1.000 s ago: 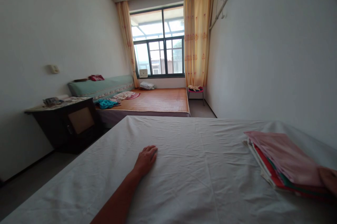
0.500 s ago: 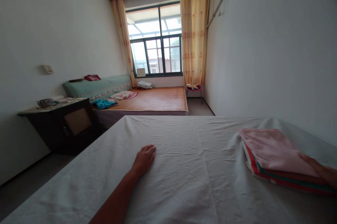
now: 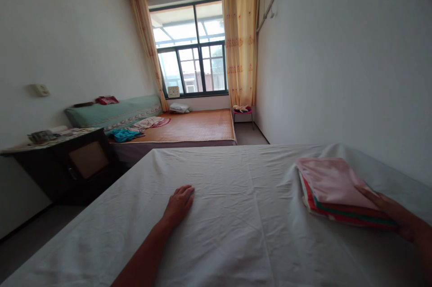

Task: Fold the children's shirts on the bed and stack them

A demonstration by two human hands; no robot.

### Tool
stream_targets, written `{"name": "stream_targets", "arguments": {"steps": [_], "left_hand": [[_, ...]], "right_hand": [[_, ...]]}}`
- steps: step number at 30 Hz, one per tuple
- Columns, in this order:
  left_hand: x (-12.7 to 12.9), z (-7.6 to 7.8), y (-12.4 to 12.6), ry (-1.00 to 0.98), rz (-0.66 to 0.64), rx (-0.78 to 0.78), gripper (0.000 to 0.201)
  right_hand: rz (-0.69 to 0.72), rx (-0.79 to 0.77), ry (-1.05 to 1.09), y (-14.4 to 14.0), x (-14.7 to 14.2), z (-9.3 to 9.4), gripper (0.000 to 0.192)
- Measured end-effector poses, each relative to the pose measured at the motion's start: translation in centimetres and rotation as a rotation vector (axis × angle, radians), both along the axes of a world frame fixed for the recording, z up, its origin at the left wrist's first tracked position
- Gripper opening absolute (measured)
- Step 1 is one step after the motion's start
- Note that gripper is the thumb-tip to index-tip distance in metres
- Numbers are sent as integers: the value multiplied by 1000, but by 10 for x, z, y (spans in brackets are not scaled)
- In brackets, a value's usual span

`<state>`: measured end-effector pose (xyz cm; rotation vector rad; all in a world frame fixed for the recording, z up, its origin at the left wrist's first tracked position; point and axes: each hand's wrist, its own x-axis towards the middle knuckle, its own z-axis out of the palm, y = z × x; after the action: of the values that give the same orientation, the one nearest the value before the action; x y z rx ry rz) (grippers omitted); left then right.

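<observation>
The right hand (image 3: 393,213), fingers spread, has moved onto the folded cloth stack (image 3: 332,188). The left hand (image 3: 178,204) stays flat and open on the bed sheet (image 3: 243,215).

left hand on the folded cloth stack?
No, the left hand lies flat on the bare white sheet, apart from the folded cloth stack, which the right hand touches.

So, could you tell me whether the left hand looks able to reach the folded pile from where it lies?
Probably yes: the left hand rests flat on the white sheet, with only bare sheet before the folded pile.
</observation>
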<state>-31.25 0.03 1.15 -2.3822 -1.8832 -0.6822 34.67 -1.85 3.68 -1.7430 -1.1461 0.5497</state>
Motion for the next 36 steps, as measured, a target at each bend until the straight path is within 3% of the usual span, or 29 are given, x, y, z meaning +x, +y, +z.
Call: {"name": "stream_targets", "arguments": {"steps": [3, 5, 11, 17, 21, 25, 28, 32, 36], "left_hand": [[2, 1, 2, -11, -3, -10, 34], [2, 1, 5, -8, 9, -20, 34], [0, -2, 15, 12, -5, -40, 38], [3, 3, 14, 8, -9, -39, 39], [4, 5, 12, -23, -2, -39, 38], [15, 17, 3, -126, -80, -36, 35], [39, 43, -14, -287, -212, 37, 34], [81, 83, -44, -443, -350, 202, 32], [97, 104, -65, -468, -371, 136, 39]], "right_hand": [[93, -305, 602, -4, 0, -1, 42], [135, -294, 740, -6, -6, 5, 44], [216, -189, 843, -5, -17, 15, 36], [159, -149, 841, -4, -18, 13, 38], [125, -5, 767, -10, -36, 32, 38], [292, 172, 731, -19, -88, 64, 42], [471, 175, 636, -24, -147, 84, 48], [679, 135, 315, -23, -235, 102, 46], [791, 211, -47, -16, -320, 115, 38]]}}
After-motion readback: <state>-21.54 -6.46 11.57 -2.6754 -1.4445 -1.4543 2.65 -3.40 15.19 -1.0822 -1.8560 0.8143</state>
